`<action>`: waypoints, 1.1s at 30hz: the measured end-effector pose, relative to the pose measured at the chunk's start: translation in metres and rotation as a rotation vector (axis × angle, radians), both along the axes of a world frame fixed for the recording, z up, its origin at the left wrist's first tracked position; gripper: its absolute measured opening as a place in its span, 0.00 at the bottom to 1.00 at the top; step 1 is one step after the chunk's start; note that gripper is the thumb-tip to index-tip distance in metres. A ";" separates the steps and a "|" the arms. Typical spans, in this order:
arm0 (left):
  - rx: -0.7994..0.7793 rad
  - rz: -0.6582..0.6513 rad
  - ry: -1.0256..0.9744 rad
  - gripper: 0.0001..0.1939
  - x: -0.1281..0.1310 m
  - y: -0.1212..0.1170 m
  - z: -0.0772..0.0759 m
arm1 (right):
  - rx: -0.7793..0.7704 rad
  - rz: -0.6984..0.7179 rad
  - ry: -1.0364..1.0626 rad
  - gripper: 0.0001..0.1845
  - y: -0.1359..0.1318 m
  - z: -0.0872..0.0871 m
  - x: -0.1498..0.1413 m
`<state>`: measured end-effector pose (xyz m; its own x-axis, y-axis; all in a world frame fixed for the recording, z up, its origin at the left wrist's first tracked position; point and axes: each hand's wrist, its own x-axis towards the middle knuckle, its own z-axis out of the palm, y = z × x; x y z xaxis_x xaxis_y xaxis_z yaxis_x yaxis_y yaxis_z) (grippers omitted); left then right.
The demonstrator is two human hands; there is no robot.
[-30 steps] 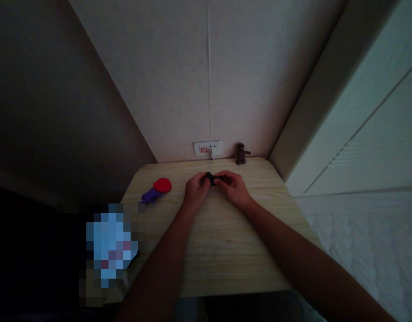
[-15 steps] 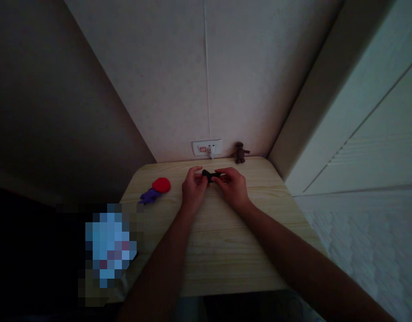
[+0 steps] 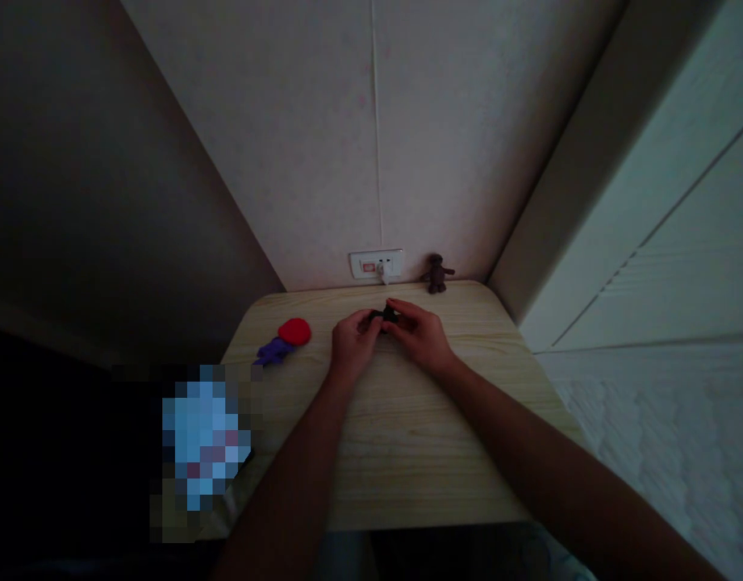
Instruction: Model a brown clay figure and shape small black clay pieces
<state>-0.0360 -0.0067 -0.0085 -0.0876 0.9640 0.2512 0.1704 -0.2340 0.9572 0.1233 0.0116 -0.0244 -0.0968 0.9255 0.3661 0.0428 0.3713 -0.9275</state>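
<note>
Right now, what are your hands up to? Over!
Left hand, right hand: both holding small black piece. Red disc off left, brown doll at back. Neither in the way.

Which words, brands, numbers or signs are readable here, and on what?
None can be read.
Pixelated blue patch, lower left: any writing is obscured.
Wall socket: any markings are too small.
Small black piece: too dark and small to tell.

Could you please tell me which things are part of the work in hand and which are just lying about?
In use: small black piece, held by left hand and right hand.
Lying about: red disc, purple piece, brown figure.
</note>
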 end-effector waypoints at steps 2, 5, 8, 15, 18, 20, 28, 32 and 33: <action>0.001 0.002 0.005 0.10 0.000 0.000 0.000 | -0.037 0.020 0.007 0.26 -0.001 0.001 0.000; -0.011 0.014 -0.002 0.09 -0.001 0.000 0.001 | -0.081 0.034 -0.017 0.27 -0.003 0.002 -0.002; -0.034 0.000 -0.056 0.08 0.000 0.001 0.003 | -0.097 0.036 -0.007 0.26 -0.005 0.003 -0.006; -0.085 -0.059 -0.277 0.11 0.004 0.009 -0.005 | -0.213 0.123 0.230 0.22 0.002 0.005 -0.010; -0.110 -0.075 -0.384 0.13 0.006 0.011 -0.010 | -0.246 0.119 0.293 0.22 0.002 0.007 -0.010; -0.119 -0.083 -0.435 0.14 0.007 0.011 -0.010 | -0.250 0.098 0.306 0.23 0.001 0.007 -0.009; -0.101 -0.091 -0.479 0.16 0.008 0.010 -0.009 | -0.098 -0.032 0.114 0.25 -0.004 0.007 -0.004; -0.088 -0.064 -0.391 0.26 0.006 0.009 -0.011 | -0.103 0.017 0.093 0.26 0.001 0.002 -0.002; -0.063 -0.049 -0.327 0.31 0.005 0.009 -0.011 | -0.102 0.023 0.089 0.25 0.002 0.001 -0.001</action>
<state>-0.0314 0.0023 -0.0198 -0.1073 0.9817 0.1575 -0.1580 -0.1733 0.9721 0.1220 0.0136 -0.0238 -0.0897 0.9562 0.2786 -0.0483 0.2752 -0.9602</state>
